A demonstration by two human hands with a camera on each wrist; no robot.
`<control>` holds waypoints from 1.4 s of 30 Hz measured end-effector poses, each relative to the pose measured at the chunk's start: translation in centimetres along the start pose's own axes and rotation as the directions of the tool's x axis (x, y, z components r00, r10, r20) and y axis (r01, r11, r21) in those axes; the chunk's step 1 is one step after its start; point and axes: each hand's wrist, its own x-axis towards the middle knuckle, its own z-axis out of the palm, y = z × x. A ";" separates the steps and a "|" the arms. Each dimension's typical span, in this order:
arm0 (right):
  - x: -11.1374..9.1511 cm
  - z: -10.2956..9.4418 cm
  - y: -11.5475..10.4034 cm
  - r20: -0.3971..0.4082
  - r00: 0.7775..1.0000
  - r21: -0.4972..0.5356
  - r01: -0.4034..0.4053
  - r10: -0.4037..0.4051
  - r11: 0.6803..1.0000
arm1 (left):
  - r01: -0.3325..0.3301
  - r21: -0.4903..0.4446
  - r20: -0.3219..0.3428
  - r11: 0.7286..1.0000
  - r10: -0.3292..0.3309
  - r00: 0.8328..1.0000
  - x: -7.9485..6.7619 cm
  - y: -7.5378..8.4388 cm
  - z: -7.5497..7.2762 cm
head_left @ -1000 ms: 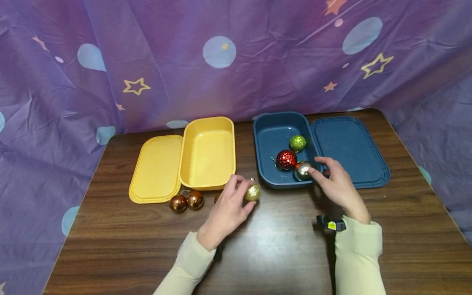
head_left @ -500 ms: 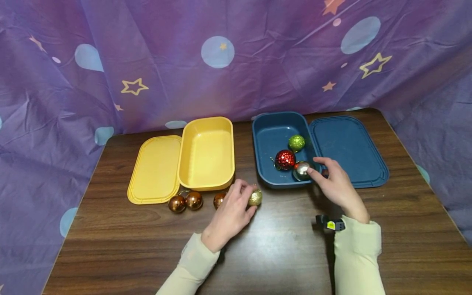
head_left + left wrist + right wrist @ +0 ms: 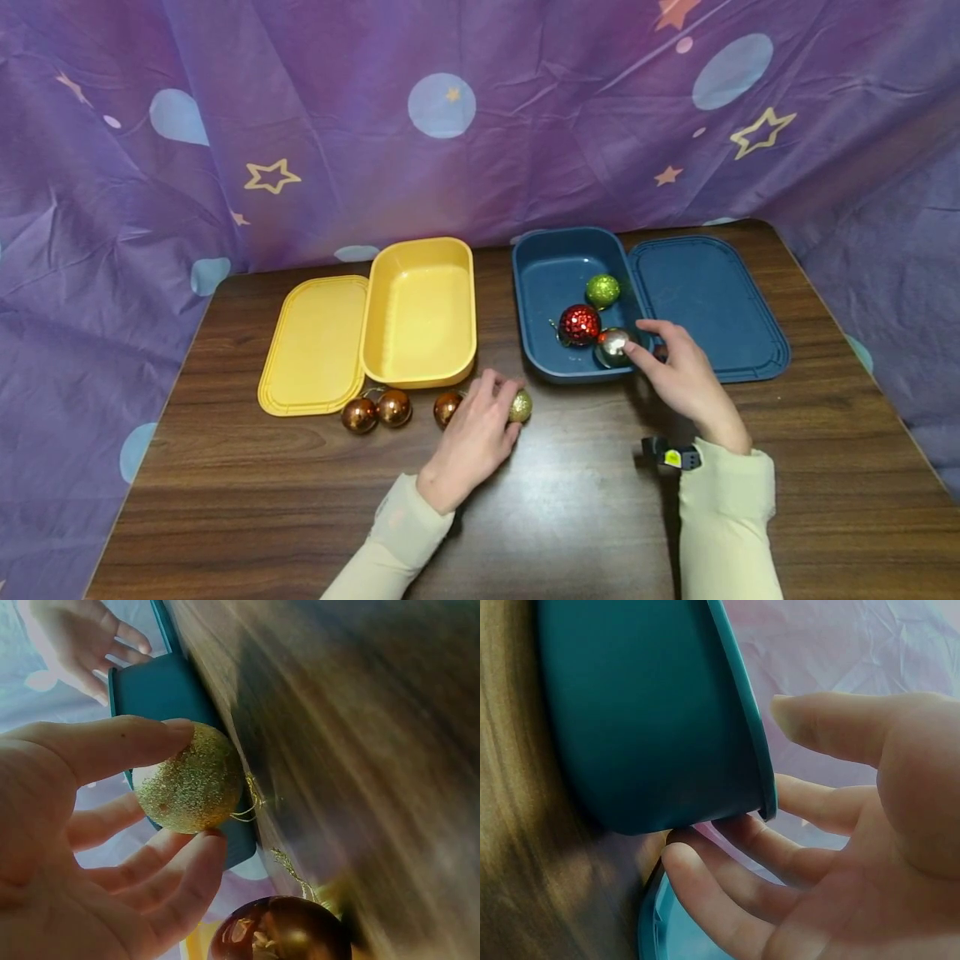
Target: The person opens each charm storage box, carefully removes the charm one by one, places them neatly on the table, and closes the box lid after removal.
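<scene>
My left hand pinches a gold glitter bauble between thumb and fingertips, low over the table in front of the yellow box. Beside that hand lies a shiny copper-brown bauble, partly hidden by it in the head view. My right hand is at the near right corner of the blue box. Its thumb stands apart from the rim, while its loosely bent fingers lie along the outer wall. In the blue box sit a green glitter bauble, a red bauble and a silver bauble.
Two more copper-brown baubles lie in front of the yellow lid, which is left of the yellow box. A blue lid lies right of the blue box. Behind the table hangs a purple cloth.
My left hand has moved slightly toward me and lowered with the gold bauble, uncovering more of the copper-brown bauble beside it. The right hand has stayed at the blue box.
</scene>
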 end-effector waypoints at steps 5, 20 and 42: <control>0.0 0.0 0.0 -0.004 1.000 -0.002 0.003 -0.003 1.000 | 0.014 0.014 0.013 1.000 -0.014 1.000 -0.1 -0.1 0.0; 0.0 0.1 0.1 0.005 1.000 -0.006 -0.011 0.011 1.000 | 0.020 0.031 0.027 0.999 -0.021 0.999 -0.2 -0.2 0.0; 0.1 0.1 0.0 -0.007 1.000 -0.014 -0.004 0.004 1.000 | 0.027 0.029 -0.013 0.999 -0.027 1.000 0.6 -0.5 -0.6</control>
